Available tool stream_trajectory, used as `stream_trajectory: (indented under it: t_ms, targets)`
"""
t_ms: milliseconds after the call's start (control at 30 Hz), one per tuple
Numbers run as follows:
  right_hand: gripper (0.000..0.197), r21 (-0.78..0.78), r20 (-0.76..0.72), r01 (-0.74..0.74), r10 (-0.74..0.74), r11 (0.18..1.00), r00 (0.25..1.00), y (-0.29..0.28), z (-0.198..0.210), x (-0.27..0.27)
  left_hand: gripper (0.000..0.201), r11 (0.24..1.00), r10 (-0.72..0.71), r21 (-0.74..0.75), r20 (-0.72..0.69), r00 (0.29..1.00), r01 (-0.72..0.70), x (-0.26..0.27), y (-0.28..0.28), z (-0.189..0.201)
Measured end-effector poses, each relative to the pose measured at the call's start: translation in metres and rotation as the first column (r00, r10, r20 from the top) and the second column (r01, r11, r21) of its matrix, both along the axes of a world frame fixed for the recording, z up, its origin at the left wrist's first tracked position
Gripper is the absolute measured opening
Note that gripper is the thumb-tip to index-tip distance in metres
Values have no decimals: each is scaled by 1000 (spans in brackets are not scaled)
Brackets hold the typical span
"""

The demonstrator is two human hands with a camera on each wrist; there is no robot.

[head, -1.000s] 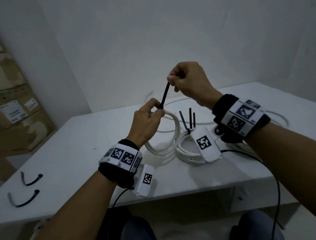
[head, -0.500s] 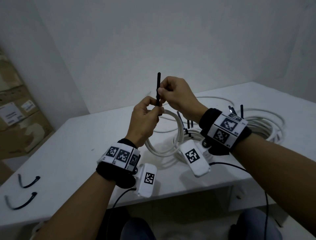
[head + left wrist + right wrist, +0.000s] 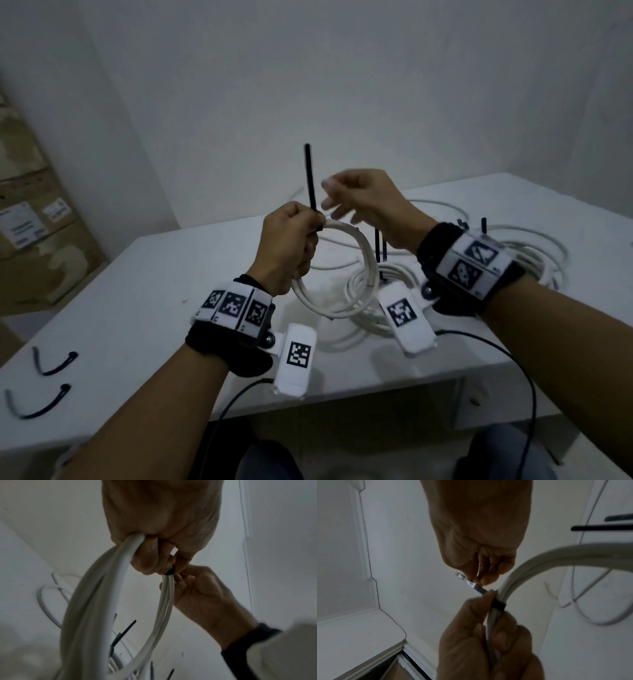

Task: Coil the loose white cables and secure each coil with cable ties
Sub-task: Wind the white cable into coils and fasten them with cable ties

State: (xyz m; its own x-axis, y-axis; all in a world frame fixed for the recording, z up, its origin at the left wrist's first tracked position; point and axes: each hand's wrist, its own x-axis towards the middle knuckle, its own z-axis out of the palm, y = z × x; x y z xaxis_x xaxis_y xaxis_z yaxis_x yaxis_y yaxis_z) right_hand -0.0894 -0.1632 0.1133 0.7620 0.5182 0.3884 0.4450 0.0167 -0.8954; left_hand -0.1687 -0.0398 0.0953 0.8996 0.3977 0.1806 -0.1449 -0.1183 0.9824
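Note:
My left hand (image 3: 291, 240) grips a white cable coil (image 3: 332, 310) held upright above the table, thumb and forefinger pinching where a black cable tie (image 3: 310, 178) wraps it. The tie's tail stands straight up, free, above that hand. In the right wrist view the tie band (image 3: 498, 605) sits tight around the strands beside my left hand (image 3: 479, 635). My right hand (image 3: 342, 198) hovers just right of the tail, fingers blurred, spread loosely and holding nothing. From the left wrist, the coil (image 3: 96, 608) hangs from my left hand (image 3: 157, 563).
Tied white coils (image 3: 370, 294) with upright black tie tails (image 3: 380, 246) lie on the white table (image 3: 137, 308) behind my hands, a larger coil (image 3: 534, 253) at the right. Two loose black ties (image 3: 54, 365) lie at the table's left. Cardboard boxes (image 3: 30, 222) stand left of the table.
My right hand pulled the tie tail up, came down to pinch it close by my left hand, then let go and drew slightly right. The left hand kept its grip on the coil.

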Motion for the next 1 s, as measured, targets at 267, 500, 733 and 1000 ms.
stream_trajectory:
  t_ms: [267, 500, 733, 1000]
  targets:
    - [16, -186, 157, 150, -122, 971, 980, -30, -39, -10, 9, 993, 10, -117, -5, 1000, -10, 9, -7, 0]
    - [17, -96, -66, 193, -200, 976, 978, -44, -50, 6, 19, 996, -65, 51, -213, 975, 78, 1, -17, -27]
    - [4, -500, 233, 345, -260, 794, 937, -52, -66, 11, 9, 979, -90, 160, -237, 967, 130, 0, -24, -48]
    - [12, -683, 519, 509, -142, 524, 843, -63, -82, 9, 26, 821, 16, 538, -353, 935, 189, 12, -36, -64]
